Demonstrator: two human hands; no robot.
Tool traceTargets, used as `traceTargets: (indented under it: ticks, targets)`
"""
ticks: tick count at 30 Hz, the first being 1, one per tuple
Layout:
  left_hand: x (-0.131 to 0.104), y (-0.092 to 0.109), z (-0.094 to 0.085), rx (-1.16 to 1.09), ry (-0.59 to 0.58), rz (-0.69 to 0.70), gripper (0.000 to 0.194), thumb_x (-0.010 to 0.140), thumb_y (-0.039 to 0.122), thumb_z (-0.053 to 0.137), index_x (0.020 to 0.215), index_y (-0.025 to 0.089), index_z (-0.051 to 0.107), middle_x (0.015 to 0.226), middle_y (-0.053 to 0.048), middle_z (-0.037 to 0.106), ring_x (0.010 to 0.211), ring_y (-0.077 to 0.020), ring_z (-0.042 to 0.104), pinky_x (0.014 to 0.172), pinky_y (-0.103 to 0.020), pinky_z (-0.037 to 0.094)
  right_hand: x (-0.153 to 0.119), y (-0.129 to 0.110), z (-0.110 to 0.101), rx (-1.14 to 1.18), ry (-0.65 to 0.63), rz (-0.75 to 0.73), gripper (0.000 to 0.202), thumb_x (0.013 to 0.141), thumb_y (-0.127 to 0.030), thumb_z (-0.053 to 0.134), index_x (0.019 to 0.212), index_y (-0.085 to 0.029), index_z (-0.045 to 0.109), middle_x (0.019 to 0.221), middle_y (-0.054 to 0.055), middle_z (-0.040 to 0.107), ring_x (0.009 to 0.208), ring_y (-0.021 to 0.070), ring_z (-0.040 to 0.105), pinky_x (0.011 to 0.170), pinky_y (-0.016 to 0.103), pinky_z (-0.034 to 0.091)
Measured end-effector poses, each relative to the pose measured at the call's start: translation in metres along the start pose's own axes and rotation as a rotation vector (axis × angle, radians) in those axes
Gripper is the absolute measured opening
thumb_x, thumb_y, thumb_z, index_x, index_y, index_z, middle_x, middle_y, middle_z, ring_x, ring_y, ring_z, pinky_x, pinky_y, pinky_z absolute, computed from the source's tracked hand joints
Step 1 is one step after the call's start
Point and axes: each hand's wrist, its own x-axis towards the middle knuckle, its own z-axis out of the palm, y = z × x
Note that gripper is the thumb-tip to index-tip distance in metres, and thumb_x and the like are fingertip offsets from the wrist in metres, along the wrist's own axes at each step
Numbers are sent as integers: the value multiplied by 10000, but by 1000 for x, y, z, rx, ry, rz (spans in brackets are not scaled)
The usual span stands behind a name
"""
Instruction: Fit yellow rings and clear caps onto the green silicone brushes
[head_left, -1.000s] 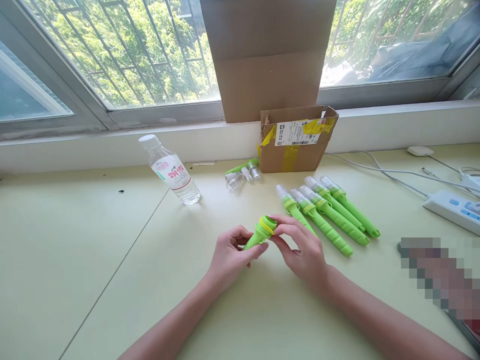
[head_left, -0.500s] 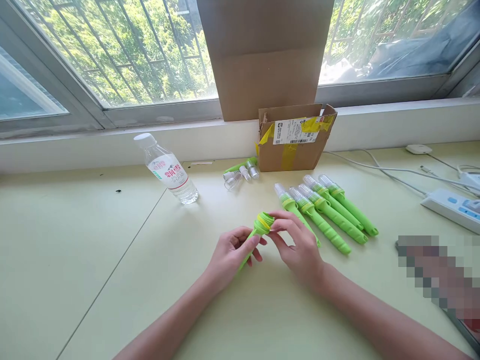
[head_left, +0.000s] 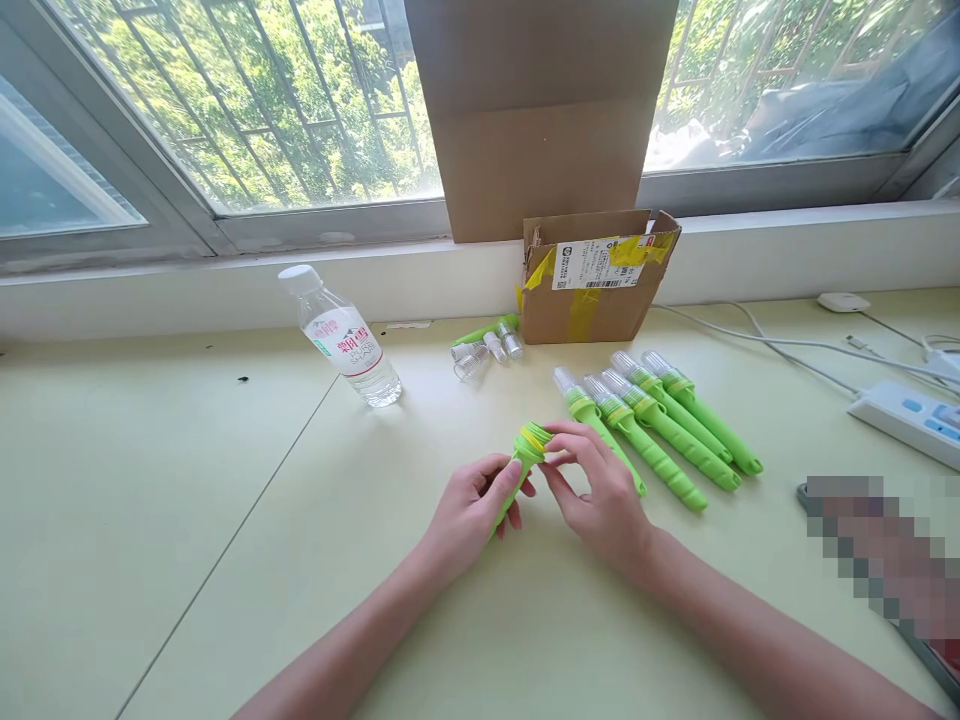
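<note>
One head view (fairly near) looks forward and down at the hands (head_left: 466,508).

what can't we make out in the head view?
All head view:
Held green handle: parts covered by left hand and right hand.
Cardboard box: inside, hidden by front wall.
Box label: fine print too small.
Power strip: cut by right edge.

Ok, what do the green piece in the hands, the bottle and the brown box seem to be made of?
Green piece: probably plastic, low sheen, by its even colour and ridges; rubber isn't ruled out.
Bottle: likely clear, glossy plastic, by its see-through walls.
Brown box: matte cardboard, by its brown panels and creased edges.
</note>
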Motion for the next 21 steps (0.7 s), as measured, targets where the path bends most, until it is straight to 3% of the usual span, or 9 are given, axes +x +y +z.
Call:
traceTargets:
  ticks: [5, 12, 21]
  targets:
    - [0, -3, 0, -25, -9, 6, 392, 904, 487, 441, 760, 150, 582, 558, 15, 545, 451, -86, 483, 458, -207, 375, -2, 1, -1, -13, -19, -19, 254, 821, -7, 537, 987, -196, 509, 1080, 106, 609, 882, 184, 650, 650, 299, 586]
    - [0, -7, -3, -65, -76, -15, 393, 918, 502, 403, 852, 154, 571, 604, 30, 520, 391, -50, 404, 415, -202, 323, -3, 2, 1, -23, 22, -49, 241, 824, -1, 553, 956, -200, 519, 1041, 95, 621, 841, 167, 637, 676, 307, 581]
    - [1, -7, -7, -176, -148, -77, 422, 916, 515, 390, 870, 139, 575, 605, 12, 533, 372, -55, 408, 373, -199, 305, 0, -1, 0, -5, 54, -64, 218, 825, -14, 567, 926, -204, 531, 996, 89, 630, 894, 184, 625, 706, 314, 582]
